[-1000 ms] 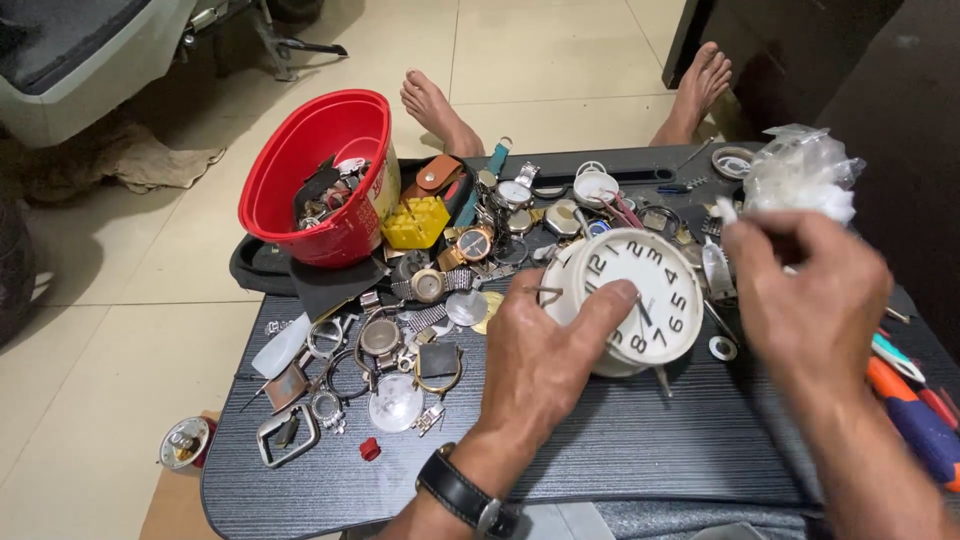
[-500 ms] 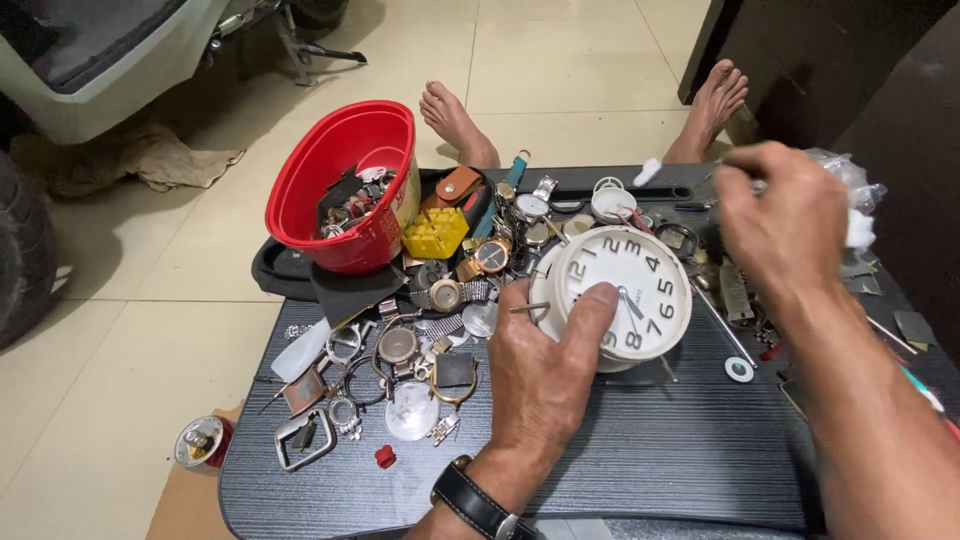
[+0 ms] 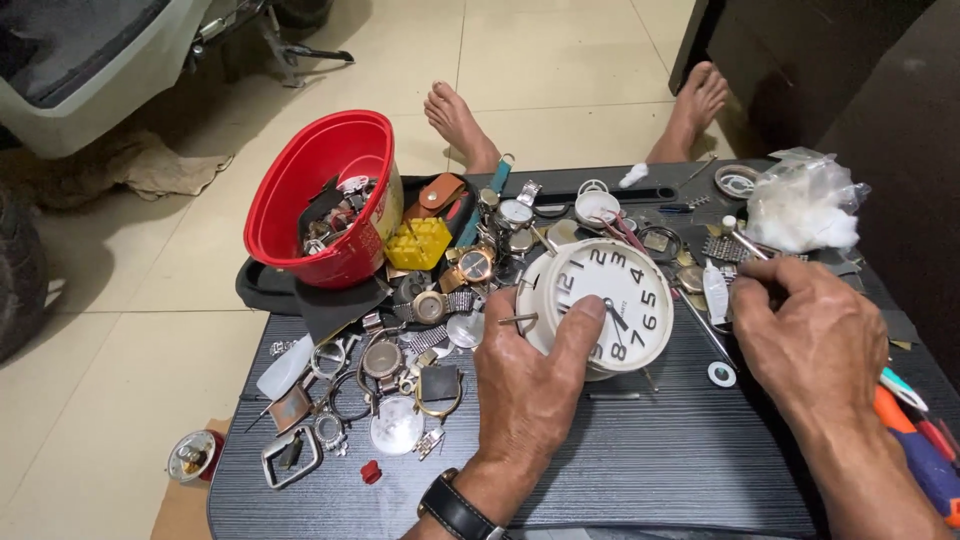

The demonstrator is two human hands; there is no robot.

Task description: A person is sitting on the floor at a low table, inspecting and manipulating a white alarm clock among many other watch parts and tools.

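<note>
A clock [image 3: 605, 300] lies on the table [image 3: 650, 460], under the thumb of the left hand [image 3: 530, 385] and just left of the right hand [image 3: 810, 340]. Left of the left hand, watch cases and buckles [image 3: 370, 400] lie scattered on the table. Beyond that hand, a bowl [image 3: 325, 195] leans tilted at the table's far left corner, with watch parts [image 3: 335, 215] in it. Beyond the right hand lies a plastic bag [image 3: 800, 210]. Screwdrivers [image 3: 915, 430] lie to the right of the right wrist. Past the table's far edge, two bare feet [image 3: 460, 125] rest on the floor [image 3: 550, 60].
</note>
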